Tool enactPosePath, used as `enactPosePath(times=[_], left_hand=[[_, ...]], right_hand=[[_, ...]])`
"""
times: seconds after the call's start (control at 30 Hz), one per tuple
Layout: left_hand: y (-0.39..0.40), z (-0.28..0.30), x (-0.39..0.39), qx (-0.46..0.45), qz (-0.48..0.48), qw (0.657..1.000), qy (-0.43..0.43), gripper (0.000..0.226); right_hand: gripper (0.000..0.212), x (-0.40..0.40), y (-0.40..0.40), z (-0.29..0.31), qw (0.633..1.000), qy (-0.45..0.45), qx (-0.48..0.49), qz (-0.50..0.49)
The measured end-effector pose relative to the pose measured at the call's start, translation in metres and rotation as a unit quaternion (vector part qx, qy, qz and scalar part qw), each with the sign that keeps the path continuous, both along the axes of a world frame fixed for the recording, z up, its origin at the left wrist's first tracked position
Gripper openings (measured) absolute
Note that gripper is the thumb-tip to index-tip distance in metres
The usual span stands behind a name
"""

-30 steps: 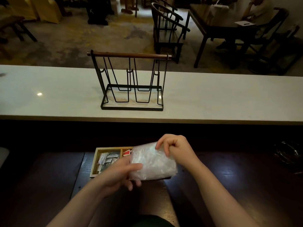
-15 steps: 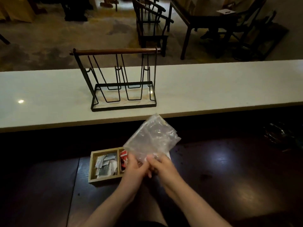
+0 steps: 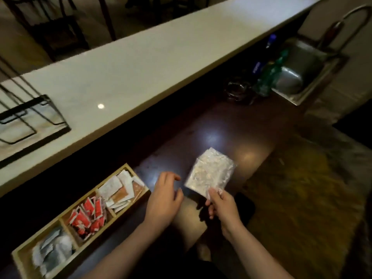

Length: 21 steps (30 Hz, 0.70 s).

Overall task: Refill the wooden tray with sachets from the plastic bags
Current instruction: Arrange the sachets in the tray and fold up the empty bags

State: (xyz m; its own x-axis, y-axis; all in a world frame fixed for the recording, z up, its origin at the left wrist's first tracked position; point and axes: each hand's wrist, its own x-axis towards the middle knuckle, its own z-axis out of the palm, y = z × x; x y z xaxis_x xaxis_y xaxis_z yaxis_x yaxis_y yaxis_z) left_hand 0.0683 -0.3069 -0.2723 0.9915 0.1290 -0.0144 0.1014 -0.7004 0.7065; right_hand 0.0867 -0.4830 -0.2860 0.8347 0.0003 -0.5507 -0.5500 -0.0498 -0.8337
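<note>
Far left of the frame, a black wire rack (image 3: 30, 117) stood on the pale upper tabletop (image 3: 141, 63), well apart from the work and out of the way. Down at lower left lay the wooden tray (image 3: 80, 214) on the dark tabletop (image 3: 211, 127), running diagonally, its three compartments in easy reach: silvery sachets (image 3: 52, 252) at the near end, red sachets (image 3: 86, 216) in the middle, white and tan sachets (image 3: 118, 190) at the far end, all heaped loosely, which suggested the filling was well along. Just right of the tray's far end hovered the left hand (image 3: 164, 200), fingers loosely spread and gripping nothing, perhaps free after letting go of the bag. Right of that, the right hand (image 3: 221, 206) pinched the plastic bag (image 3: 209, 172) by its lower edge, so the bag stood up off the dark tabletop near frame centre. The picture was blurred, so whether the bag held any sachets was hard to say; it looked crumpled and flat. At upper right sat a metal sink (image 3: 298, 77) with green and blue bottles (image 3: 265, 77) beside it, apart from the job.
</note>
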Motion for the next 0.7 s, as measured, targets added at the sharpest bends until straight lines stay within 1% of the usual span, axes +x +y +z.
enactPosePath(times=[0.2, 0.33, 0.4, 0.43, 0.5, 0.6, 0.7], left_hand=[[-0.078, -0.029, 0.064, 0.074, -0.110, 0.991, 0.007, 0.026], [-0.135, -0.052, 0.112, 0.106, -0.162, 0.981, -0.031, 0.030], [-0.160, -0.067, 0.135, 0.128, -0.191, 0.972, -0.053, 0.034], [-0.181, -0.083, 0.149, 0.142, -0.209, 0.966, -0.059, 0.036], [-0.189, -0.090, 0.159, 0.181, -0.222, 0.957, -0.050, 0.040], [-0.200, -0.110, 0.165, 0.264, -0.233, 0.934, -0.056, 0.043], [-0.200, -0.120, 0.168, 0.285, -0.233, 0.928, -0.063, 0.042]], right_hand=[[0.030, 0.020, -0.087, -0.046, 0.992, 0.019, -0.053, -0.109], [0.026, 0.027, -0.151, -0.090, 0.976, 0.055, -0.052, -0.204], [0.026, 0.027, -0.178, -0.118, 0.965, 0.086, -0.056, -0.239], [0.024, 0.025, -0.197, -0.142, 0.958, 0.105, -0.055, -0.260], [0.020, 0.024, -0.206, -0.164, 0.948, 0.153, -0.041, -0.276], [0.020, 0.026, -0.220, -0.208, 0.926, 0.236, 0.004, -0.294], [0.025, 0.035, -0.226, -0.251, 0.911, 0.276, 0.045, -0.304]])
